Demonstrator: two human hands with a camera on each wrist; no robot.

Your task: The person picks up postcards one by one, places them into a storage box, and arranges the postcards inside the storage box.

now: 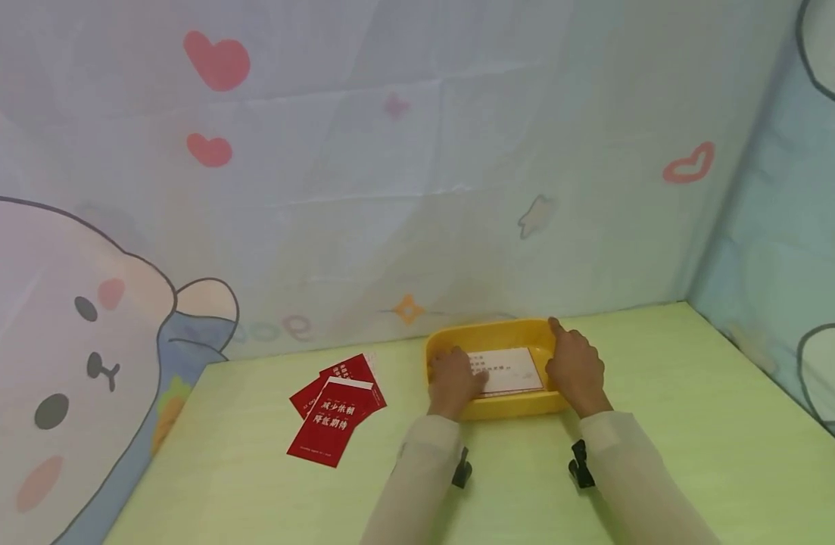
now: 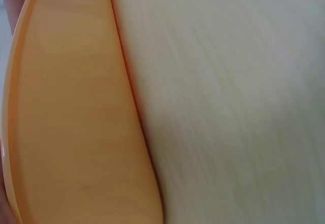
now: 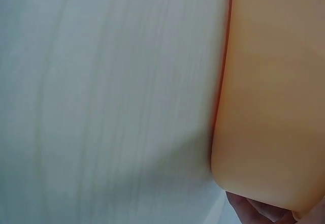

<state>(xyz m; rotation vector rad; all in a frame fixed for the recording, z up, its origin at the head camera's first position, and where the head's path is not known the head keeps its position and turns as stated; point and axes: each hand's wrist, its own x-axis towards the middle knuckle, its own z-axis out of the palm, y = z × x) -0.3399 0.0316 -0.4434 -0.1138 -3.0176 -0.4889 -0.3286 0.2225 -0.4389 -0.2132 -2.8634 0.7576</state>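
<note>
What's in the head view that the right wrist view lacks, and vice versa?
Head only: the overlapping red cards, the white card in the tray, the left hand, and the hearts on the backdrop.
Right wrist only: a close-up of the reddish line where the tray's outer wall meets the table.
Both: part of the tray, the table, and the right hand at the tray's end.

Both arms are covered by long, plain, pale cream sleeves, by which the left hand and the right hand are left bare. Beside the inner edge of the left sleeve a small black fitting is worn; by the right sleeve another black, angular piece is carried.
</note>
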